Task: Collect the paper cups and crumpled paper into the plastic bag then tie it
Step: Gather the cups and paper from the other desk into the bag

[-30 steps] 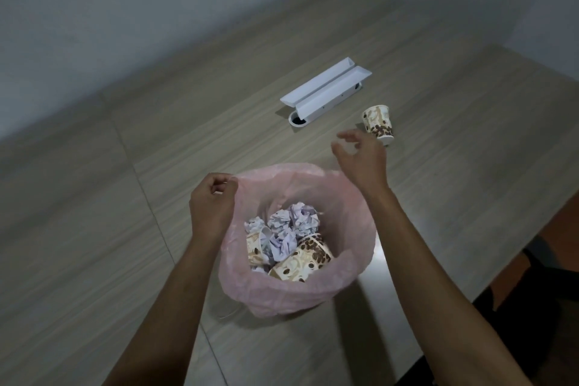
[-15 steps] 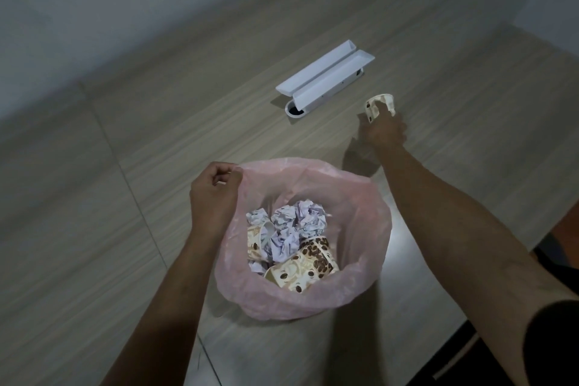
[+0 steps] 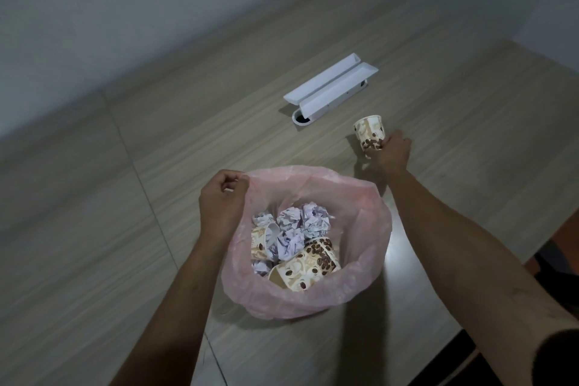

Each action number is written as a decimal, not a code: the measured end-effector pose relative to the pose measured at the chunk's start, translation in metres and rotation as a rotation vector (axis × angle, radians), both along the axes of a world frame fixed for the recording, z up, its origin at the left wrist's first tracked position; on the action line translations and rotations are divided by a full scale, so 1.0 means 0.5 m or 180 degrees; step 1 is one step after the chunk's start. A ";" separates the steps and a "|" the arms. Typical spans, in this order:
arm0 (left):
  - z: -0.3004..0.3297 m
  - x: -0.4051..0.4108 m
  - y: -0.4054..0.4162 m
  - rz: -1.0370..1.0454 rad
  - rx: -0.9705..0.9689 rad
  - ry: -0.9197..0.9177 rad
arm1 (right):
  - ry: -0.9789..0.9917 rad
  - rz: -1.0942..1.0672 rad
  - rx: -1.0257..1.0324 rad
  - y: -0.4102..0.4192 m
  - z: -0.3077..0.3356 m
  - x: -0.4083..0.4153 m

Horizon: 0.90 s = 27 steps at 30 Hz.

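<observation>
A pink plastic bag (image 3: 360,279) stands open on the wooden table (image 3: 131,197). Inside lie several crumpled paper balls (image 3: 300,222) and paper cups (image 3: 307,269) printed with coffee beans. My left hand (image 3: 221,200) pinches the bag's rim at its far left side. Beyond the bag to the right, my right hand (image 3: 391,152) grips the lower part of one more paper cup (image 3: 369,131), which is upright and tilted slightly, just above the table.
A long white cable cover (image 3: 329,88) with two raised flaps sits in the table beyond the bag. The table's right edge runs close to my right forearm, with dark floor beyond. A grey wall stands behind the table.
My right hand reached from above the bag out to the lone cup, closed round it and has lifted it a little. My left hand kept its pinch on the bag rim.
</observation>
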<state>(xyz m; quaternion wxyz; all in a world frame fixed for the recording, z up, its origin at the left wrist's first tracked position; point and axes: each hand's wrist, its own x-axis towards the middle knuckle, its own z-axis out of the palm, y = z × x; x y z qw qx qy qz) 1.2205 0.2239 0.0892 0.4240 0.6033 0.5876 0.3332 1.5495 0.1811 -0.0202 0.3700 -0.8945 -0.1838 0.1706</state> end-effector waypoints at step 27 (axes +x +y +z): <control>0.028 -0.104 -0.066 0.0358 0.0180 0.0210 | 0.0338 0.0811 -0.0430 -0.305 0.137 -0.280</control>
